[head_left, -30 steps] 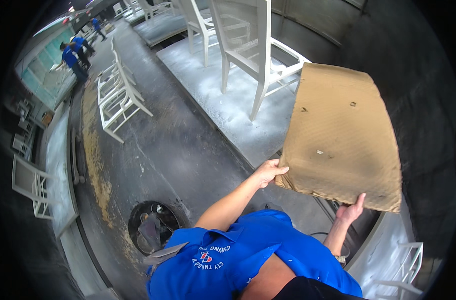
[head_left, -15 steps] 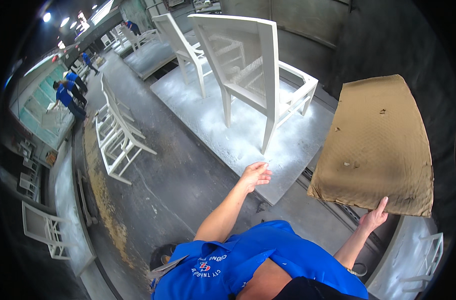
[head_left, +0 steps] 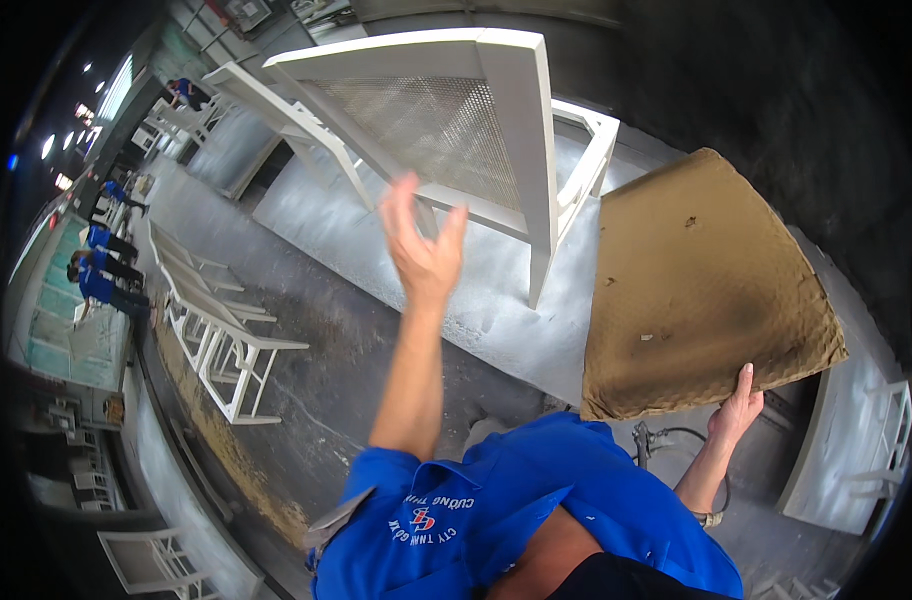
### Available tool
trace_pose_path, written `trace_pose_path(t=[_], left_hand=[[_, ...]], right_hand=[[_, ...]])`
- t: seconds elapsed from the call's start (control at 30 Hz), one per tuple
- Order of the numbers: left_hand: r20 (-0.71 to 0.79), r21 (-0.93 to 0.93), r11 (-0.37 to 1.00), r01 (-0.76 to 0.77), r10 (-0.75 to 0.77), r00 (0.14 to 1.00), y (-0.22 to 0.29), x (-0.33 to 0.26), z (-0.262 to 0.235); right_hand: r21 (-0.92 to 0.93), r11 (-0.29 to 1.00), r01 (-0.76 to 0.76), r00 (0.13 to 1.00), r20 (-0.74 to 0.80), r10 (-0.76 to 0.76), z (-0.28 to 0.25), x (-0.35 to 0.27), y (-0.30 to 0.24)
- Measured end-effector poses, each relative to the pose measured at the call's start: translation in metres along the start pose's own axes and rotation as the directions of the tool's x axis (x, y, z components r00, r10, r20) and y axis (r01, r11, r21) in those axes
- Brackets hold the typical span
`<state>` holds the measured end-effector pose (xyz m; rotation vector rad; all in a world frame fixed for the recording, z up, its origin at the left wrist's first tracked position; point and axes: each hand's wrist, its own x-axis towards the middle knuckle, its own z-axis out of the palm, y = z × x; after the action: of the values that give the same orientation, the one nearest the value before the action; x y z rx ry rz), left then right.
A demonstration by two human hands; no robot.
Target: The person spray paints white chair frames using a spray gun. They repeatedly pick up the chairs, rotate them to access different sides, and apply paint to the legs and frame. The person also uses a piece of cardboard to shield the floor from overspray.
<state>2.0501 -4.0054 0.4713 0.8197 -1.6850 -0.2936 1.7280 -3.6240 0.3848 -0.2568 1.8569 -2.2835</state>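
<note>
My right hand [head_left: 738, 408] grips the lower edge of a brown cardboard sheet [head_left: 701, 290], its thumb lying on the face and the other fingers hidden behind. The sheet is held up tilted, with dark smudges and small torn spots on it. My left hand [head_left: 422, 250] reaches forward with fingers apart and nothing in it. It overlaps the lower back rail of a white chair frame [head_left: 521, 130] with a mesh back panel; I cannot tell whether it touches. The chair stands upright on a white-dusted board [head_left: 476, 315], its back toward me.
A second white chair [head_left: 301, 135] stands beyond on the same board. White chairs [head_left: 226, 335] stand on the dark floor to the left. Another dusted platform with a chair [head_left: 881, 440] is at right. A hose [head_left: 681, 432] lies below the cardboard. Several blue-shirted people [head_left: 101, 265] work far left.
My left hand has lifted from low by the board up toward the chair back, its fingers spreading. The cardboard has tilted and shifted slightly left, still in my right hand. The view has turned.
</note>
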Motion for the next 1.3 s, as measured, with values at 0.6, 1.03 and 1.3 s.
trace_pose_path(t=[0.6,1.03,1.3], left_hand=[[0.149,0.299,0.476,-0.827,0.833,0.533,-0.014,0.308,0.006],[0.174,0.260,0.935,-0.240,0.199,0.964,-0.219,0.409,-0.158],[0.284,0.260,0.965,-0.027,-0.050,0.957,-0.268,0.430,-0.202]], right_hand=[[-0.203,0.978,0.045,0.982,-0.174,-0.081,0.076,-0.102,-0.007],[0.042,0.980,-0.196,0.960,-0.196,0.201,0.053,-0.102,0.114],[-0.227,0.936,-0.268,0.955,-0.193,0.226,0.053,-0.118,0.183]])
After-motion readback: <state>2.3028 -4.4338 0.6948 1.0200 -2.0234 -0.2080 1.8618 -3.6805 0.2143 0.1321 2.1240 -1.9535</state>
